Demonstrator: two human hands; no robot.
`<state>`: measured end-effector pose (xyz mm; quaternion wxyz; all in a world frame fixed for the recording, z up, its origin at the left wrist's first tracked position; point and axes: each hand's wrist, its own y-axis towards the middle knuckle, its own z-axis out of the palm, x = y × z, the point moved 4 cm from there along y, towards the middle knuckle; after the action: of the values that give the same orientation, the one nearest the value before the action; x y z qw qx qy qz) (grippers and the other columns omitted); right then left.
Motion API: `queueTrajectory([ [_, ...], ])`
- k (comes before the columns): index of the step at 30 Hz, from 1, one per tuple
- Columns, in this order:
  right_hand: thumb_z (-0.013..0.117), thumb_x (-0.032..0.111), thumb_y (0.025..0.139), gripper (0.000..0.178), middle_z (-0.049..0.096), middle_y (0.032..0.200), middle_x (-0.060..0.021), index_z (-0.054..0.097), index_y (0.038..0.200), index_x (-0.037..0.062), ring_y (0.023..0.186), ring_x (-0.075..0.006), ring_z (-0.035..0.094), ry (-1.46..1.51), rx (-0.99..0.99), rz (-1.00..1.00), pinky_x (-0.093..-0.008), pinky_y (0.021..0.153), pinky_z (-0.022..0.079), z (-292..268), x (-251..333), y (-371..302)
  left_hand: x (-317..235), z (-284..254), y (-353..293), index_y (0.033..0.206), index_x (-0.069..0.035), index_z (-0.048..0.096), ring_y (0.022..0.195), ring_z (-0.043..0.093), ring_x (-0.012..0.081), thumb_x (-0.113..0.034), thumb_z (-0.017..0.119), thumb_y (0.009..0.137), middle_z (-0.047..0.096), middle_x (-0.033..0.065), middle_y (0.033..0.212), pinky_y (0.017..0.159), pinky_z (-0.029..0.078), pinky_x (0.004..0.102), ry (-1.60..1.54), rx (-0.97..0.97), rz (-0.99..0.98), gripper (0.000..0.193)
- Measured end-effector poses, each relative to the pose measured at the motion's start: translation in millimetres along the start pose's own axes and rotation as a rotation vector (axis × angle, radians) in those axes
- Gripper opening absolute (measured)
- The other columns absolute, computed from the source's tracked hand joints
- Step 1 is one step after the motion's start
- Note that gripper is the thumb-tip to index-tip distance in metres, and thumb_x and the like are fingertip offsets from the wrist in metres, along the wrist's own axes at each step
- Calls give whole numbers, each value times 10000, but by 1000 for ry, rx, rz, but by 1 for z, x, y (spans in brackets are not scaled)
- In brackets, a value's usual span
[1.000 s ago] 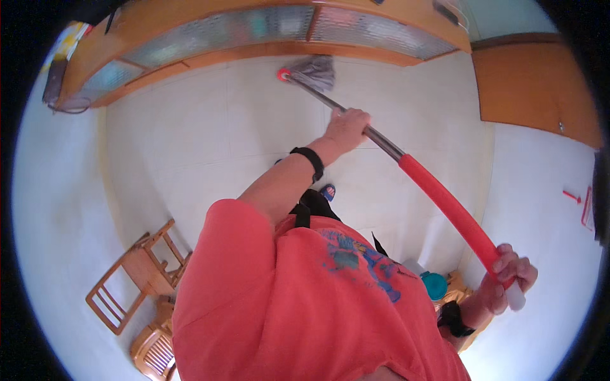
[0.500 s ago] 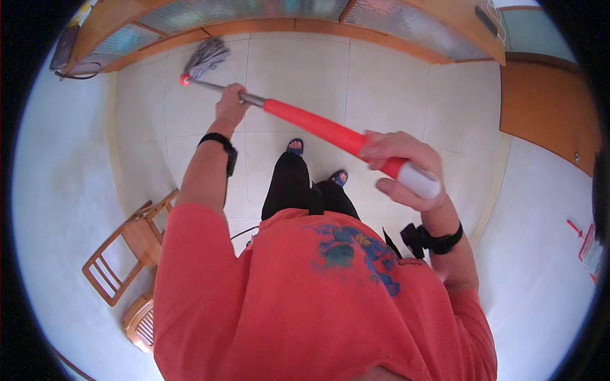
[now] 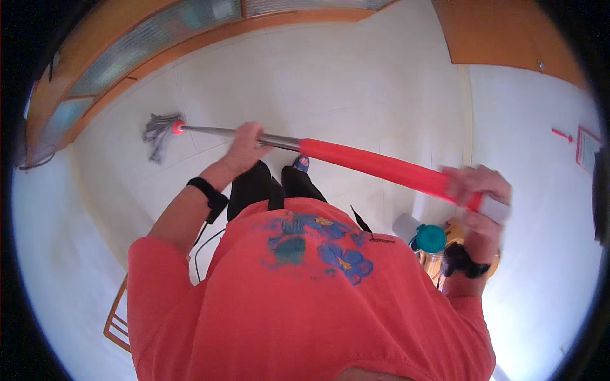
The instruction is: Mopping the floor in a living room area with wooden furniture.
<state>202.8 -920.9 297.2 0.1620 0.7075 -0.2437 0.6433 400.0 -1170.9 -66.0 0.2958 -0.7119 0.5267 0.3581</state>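
Observation:
A mop (image 3: 375,166) with a red sleeve, a metal pole and a pale end cap slants across in front of me. Its grey string head (image 3: 160,134) rests on the tiled floor at the left, splayed out beside a red collar. My left hand (image 3: 245,148) is closed round the metal pole, below the red sleeve. At the upper end, my right hand (image 3: 480,193) wraps round the sleeve near the cap, slightly blurred by motion. Black bands circle both wrists.
Wooden cabinets with patterned glass (image 3: 159,41) line the far left. A wooden door (image 3: 508,35) is at the far right. Near my right side stands a container with a teal lid (image 3: 431,239). A wooden chair (image 3: 117,317) is at the lower left.
The view has turned to the right. The mop head has come nearer and further left, and its strings have spread. Both hands have kept their hold; the teal-lidded container has come into view.

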Motion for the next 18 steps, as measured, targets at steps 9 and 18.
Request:
queueTrajectory([
  [9, 699, 332, 679, 456, 470, 669, 30, 539, 1009, 62, 640, -115, 494, -406, -410, -232, -377, 765, 410, -98, 113, -227, -196, 147, 51, 896, -68, 488, 867, 499, 341, -385, 701, 785, 528, 153, 884, 775, 379, 444, -299, 379, 427, 397],
  [18, 571, 409, 783, 405, 510, 584, -98, 499, 741, 13, 552, -226, 530, -1115, -352, -286, -428, 540, 479, -16, 117, -194, -285, 269, 154, 888, -82, 588, 905, 609, 285, -400, 717, 776, 644, 106, 882, 738, 454, 440, -220, 735, 534, 361],
])
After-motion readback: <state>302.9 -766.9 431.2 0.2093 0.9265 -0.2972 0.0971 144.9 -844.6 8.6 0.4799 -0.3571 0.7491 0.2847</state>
